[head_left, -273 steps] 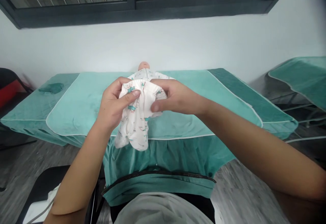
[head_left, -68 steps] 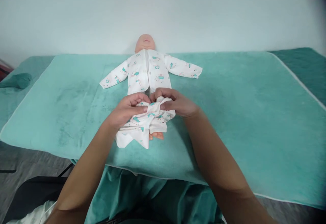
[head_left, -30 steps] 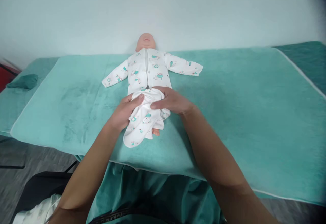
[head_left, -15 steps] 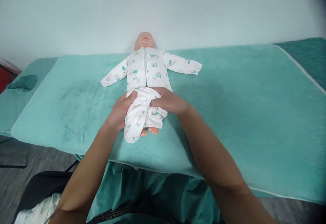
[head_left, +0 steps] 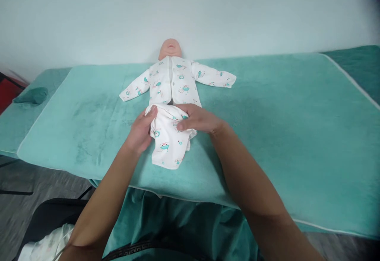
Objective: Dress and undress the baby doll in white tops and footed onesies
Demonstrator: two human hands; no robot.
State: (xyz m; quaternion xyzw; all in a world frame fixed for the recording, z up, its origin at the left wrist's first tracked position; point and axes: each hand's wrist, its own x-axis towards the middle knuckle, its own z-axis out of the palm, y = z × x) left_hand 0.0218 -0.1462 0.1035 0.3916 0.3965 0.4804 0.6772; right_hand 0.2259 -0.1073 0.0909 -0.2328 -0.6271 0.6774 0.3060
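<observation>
A baby doll [head_left: 170, 48] lies on its back, head toward the wall, dressed in a white jacket [head_left: 185, 80] with a teal print. The jacket's sleeves spread out to both sides. Over the doll's lower body, white printed baby pants [head_left: 170, 146] hang between my hands, one leg draped down toward me. My left hand [head_left: 142, 128] pinches the left side of the waistband, thumb on top. My right hand [head_left: 197, 119] grips the right side, fingers tucked behind the cloth. The doll's feet are hidden beneath the pants.
A teal padded mat [head_left: 282, 134] covers the bed up against the white wall [head_left: 190, 12]. At the far left lie a dark teal cloth piece [head_left: 31, 95] and something red [head_left: 8, 91]. Printed white cloth [head_left: 49, 245] rests on a black seat [head_left: 47, 217] at lower left.
The pants leg between my hands has opened out flatter and hangs lower in the middle, now covering the doll's feet. Both hands stay on the waistband, nearly in place.
</observation>
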